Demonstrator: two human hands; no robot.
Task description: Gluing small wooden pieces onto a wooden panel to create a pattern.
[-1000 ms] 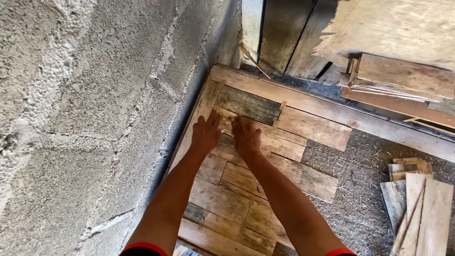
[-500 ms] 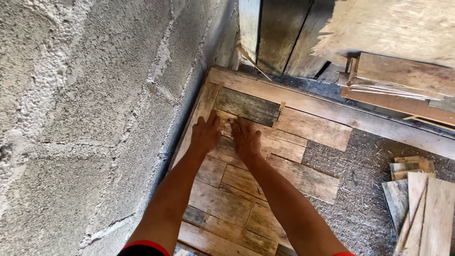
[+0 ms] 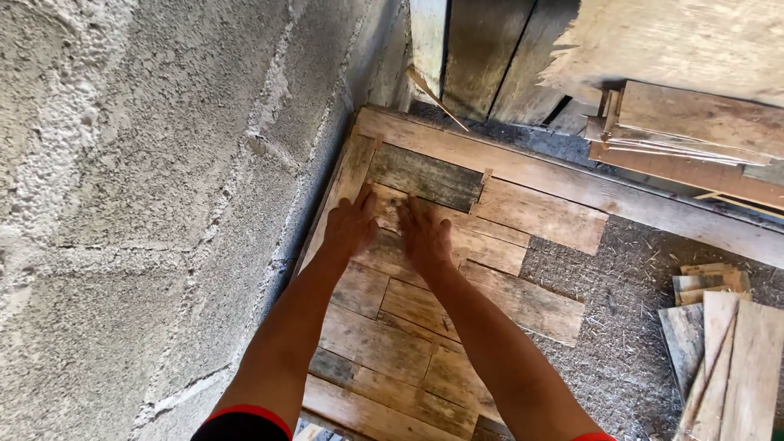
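Both hands lie flat, fingers spread, gripping nothing: the left hand point(image 3: 349, 224) and the right hand point(image 3: 425, 235) press on one short pale board point(image 3: 392, 214) just below the dark board point(image 3: 425, 175), near the block wall point(image 3: 163, 204). Since a second ago neither hand has shifted, so the piece appears seated. Count: two hands, one dark board, one loose plank stack point(image 3: 727, 343) on the bare ground point(image 3: 621, 286).

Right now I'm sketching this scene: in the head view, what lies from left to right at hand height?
Block wall → left hand → right hand → laid planks → bare gritty ground → loose board pile.
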